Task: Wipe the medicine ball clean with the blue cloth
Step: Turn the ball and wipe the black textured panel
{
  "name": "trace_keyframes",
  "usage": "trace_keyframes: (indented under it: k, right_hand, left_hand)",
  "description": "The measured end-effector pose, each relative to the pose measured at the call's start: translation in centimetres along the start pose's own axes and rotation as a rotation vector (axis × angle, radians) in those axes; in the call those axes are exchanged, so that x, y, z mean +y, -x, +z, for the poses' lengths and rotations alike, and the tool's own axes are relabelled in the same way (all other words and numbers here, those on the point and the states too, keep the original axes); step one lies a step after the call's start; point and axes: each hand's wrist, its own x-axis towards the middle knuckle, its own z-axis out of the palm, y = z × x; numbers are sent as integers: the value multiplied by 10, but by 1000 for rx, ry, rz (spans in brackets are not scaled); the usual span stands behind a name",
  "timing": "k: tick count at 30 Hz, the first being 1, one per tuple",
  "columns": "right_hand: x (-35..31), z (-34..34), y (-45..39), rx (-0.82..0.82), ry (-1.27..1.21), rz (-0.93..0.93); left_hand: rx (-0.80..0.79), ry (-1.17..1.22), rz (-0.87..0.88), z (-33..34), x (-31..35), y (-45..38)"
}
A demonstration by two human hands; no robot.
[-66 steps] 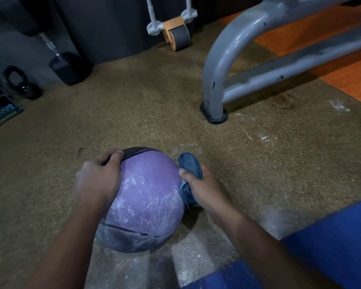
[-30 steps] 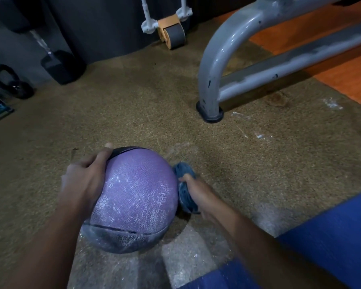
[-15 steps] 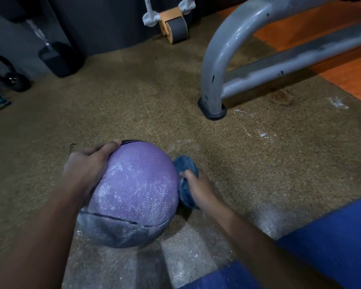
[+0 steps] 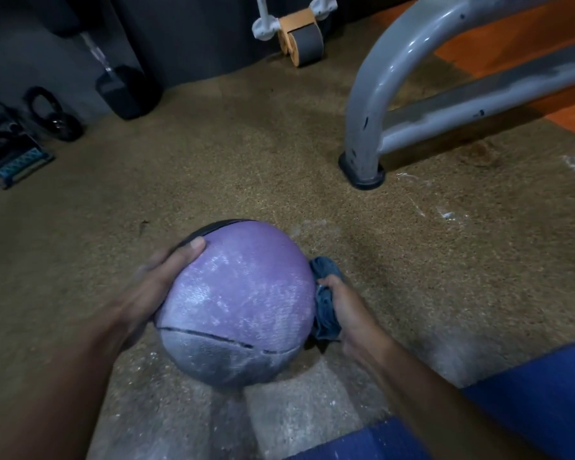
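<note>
Purple medicine ball (image 4: pixel 243 293), left hand (image 4: pixel 160 287) bracing, right hand (image 4: pixel 349 307) pressing blue cloth (image 4: pixel 326 293)

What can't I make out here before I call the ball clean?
All in the head view:
- Far and under sides of the medicine ball: hidden by its own curve.
- Fingers of the right hand: buried in the bunched blue cloth, mostly behind the ball.
- Left hand: covers that side's surface.
- Items by the left edge: dark, cut off.
</note>
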Motion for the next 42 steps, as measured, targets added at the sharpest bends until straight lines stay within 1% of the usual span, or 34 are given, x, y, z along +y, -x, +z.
trace_keyframes:
  k: [3, 5, 8, 10, 11, 12, 14, 15, 16, 17, 19, 21, 23, 25, 27, 28, 30, 32, 33, 35, 36, 37, 38, 39, 40, 42]
  right_hand:
    - [-5, -14, 15, 64, 150, -93]
    - [-10, -26, 28, 103, 302, -178]
    - [-21, -36, 43, 41, 471, -333]
    - [-27, -34, 47, 0, 540, -427]
    - [-30, -32, 48, -7, 558, -457]
    - [-32, -31, 47, -16, 548, -473]
    - [-32, -29, 49, -33, 518, -470]
    - [-31, -29, 48, -28, 513, -468]
    - [-28, -28, 46, -10, 513, -467]
    - [-27, -27, 46, 11, 506, -463]
    - [-28, -23, 50, 43, 466, -475]
    - [-26, -20, 62, 82, 498, -543]
    - [-16, -17, 87, 93, 696, -670]
    - [-10, -8, 116, 122, 915, -847]
    - [-9, -1, 120, 115, 981, -970]
    - [-13, -2, 112, 103, 966, -968]
    - [-26, -2, 91, 65, 845, -884]
    - [-34, -10, 56, 40, 633, -707]
    - [-36, -15, 40, 42, 545, -573]
    - [-27, -27, 21, 43, 452, -331]
    - [-19, -33, 22, 58, 450, -271]
    - [-13, -33, 26, 107, 441, -278]
    - [-6, -33, 34, 159, 429, -339]
    - [1, -32, 50, 174, 405, -436]
    - [8, -31, 66, 175, 434, -557]
    - [9, -23, 98, 159, 615, -772]
  left_hand:
    - [-85, 101, -88, 11, -13, 13]
    - [-77, 261, -175, 20, -21, 21]
    - [-52, 418, -262, 28, -34, 28]
    - [-4, 440, -250, 30, -35, 32]
    - [53, 410, -214, 32, -31, 34]
    - [121, 324, -151, 32, -26, 33]
    - [233, -1, 24, 36, -9, 35]
    - [262, -179, 88, 41, 0, 37]
    - [289, -299, 114, 45, 7, 36]
    - [312, -339, 117, 49, 12, 34]
    - [341, -322, 148, 53, 14, 31]
    - [358, -305, 156, 57, 16, 31]
    - [386, -314, 130, 62, 17, 33]
    - [406, -322, 124, 64, 17, 37]
    - [407, -339, 132, 60, 12, 38]
    - [399, -336, 135, 56, 10, 38]
    - [366, -276, 149, 48, 7, 39]
    - [334, -196, 154, 47, 2, 39]
    - [334, -169, 157, 47, 0, 38]
    - [349, -127, 142, 50, -2, 37]
    - [355, -118, 133, 52, -1, 36]
    - [356, -116, 127, 52, 0, 34]
    - [356, -126, 123, 51, 0, 33]
    - [351, -137, 129, 51, 0, 33]
    - [350, -148, 140, 51, 0, 34]
    - [346, -160, 169, 52, -1, 36]
